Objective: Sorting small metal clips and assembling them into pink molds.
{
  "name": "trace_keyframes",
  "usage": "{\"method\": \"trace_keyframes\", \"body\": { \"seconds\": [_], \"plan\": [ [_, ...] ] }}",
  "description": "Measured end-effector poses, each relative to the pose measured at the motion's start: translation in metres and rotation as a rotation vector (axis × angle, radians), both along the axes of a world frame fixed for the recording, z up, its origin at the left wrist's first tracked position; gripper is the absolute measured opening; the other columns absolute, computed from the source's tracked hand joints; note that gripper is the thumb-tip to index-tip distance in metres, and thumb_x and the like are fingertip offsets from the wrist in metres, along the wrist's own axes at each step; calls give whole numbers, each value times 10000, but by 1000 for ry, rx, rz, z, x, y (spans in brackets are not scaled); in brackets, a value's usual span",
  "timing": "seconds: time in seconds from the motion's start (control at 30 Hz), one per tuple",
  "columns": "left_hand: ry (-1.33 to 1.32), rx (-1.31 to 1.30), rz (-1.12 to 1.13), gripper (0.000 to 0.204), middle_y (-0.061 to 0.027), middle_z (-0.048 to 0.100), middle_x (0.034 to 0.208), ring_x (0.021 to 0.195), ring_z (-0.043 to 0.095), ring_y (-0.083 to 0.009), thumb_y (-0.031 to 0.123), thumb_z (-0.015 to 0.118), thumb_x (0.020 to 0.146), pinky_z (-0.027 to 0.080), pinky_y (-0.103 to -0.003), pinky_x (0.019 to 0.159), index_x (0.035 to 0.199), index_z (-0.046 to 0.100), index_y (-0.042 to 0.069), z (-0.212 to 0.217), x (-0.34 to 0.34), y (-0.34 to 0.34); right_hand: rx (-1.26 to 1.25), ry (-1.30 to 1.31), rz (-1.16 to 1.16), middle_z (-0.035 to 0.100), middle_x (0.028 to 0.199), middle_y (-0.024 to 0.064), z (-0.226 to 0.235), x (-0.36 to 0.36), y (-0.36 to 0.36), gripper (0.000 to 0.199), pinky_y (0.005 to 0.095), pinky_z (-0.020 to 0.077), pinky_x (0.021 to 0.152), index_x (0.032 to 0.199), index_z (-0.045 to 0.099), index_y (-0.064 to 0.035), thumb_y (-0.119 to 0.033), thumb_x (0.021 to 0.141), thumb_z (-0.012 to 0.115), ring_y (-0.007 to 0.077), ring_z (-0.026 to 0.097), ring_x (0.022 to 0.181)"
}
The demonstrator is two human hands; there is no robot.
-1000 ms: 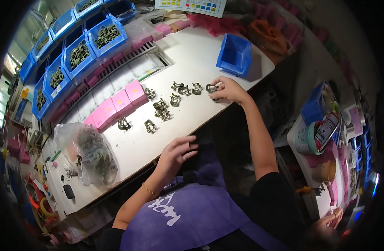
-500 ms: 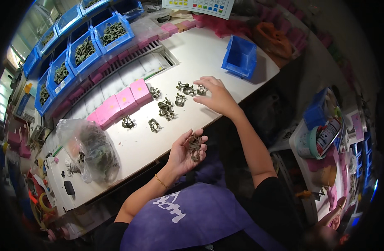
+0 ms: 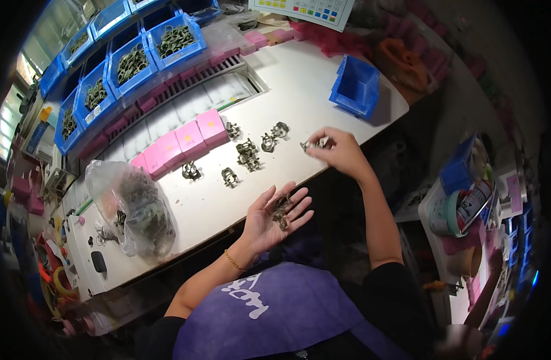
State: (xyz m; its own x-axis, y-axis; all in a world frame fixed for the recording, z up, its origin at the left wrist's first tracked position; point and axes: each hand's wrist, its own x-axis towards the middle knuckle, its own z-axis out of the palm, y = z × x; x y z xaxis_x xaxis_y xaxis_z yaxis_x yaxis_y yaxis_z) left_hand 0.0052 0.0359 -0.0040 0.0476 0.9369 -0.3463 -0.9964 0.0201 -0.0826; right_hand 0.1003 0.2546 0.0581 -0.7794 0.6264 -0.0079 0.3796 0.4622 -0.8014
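My left hand [image 3: 269,219] is palm up above the table's front edge, fingers spread, with a few dark metal ring-shaped pieces [image 3: 281,211] lying in it. My right hand [image 3: 340,150] is above the table to the right, thumb and fingers closed on similar metal pieces [image 3: 320,143]; the fingers partly cover them. Several more ring-shaped pieces stand on the white tabletop in front: a cluster [image 3: 248,155], a pair [image 3: 268,142] to its right, and single ones [image 3: 229,177] nearer me. Their exact kind is too small to tell.
Pink blocks [image 3: 190,138] form a row beyond the pieces. Blue bins [image 3: 131,65] filled with metal rings rise at the back left. A blue bin [image 3: 355,87] sits back right. A clear plastic bag [image 3: 131,207] lies left. A white panel with coloured keys [image 3: 299,9] is at the top.
My right hand has closed on metal pieces from the far group and pulled back to the right. My left hand's fingers have opened out, baring the pieces on the palm. The view has shifted slightly.
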Motion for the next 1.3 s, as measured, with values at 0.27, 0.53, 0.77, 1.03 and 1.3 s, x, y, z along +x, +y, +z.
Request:
{"method": "trace_keyframes", "body": {
  "seconds": [0.27, 0.53, 0.77, 1.03, 1.3],
  "plan": [
    [-29, -24, 17, 383, -179, 601, 1271, 1230, 570, -336, 309, 531, 1015, 422, -549, 1111, 1284, 566, 39, -1, 7, 13, 22, 116, 250, 649, 931, -14, -14, 11, -39, 338, 203, 430, 611, 1148, 698, -68, -69, 813, 749, 40, 524, 684],
    [15, -72, -65, 379, -191, 594, 1324, 1200, 596, -333, 287, 519, 1019, 452, -524, 1087, 1320, 567, 62, -15, 14, 7, 25, 106, 93, 618, 1016, 52, -36, 12, -17, 442, 266, 488, 677, 1212, 673, -73, -162, 787, 755, 116, 560, 724],
    [31, -74, -124, 374, -175, 606, 1292, 1211, 588, -331, 314, 523, 1014, 451, -542, 1084, 1275, 579, 53, -40, 19, 12, -8, -36, 248, 653, 913, 81, -23, 1, -27, 229, 303, 526, 746, 988, 680, -12, -137, 803, 733, 145, 644, 818],
    [32, -45, -240, 391, -166, 630, 1242, 1088, 657, -312, 365, 483, 1023, 522, -502, 1012, 1265, 589, 76, -50, 13, -1, -72, -74, 460, 664, 1004, 66, 3, 12, -65, 414, 296, 504, 743, 1127, 705, -62, -235, 768, 820, 187, 614, 816],
    [6, 7, -195, 318, -141, 669, 1209, 1027, 677, -265, 303, 535, 1004, 565, -428, 935, 1227, 637, 101, -51, 2, -32, 473, -8, 257, 505, 1428, 112, -29, -76, -17, 546, 477, 359, 1101, 1259, 659, -176, -321, 749, 785, 333, 426, 1321]
  ]
}}
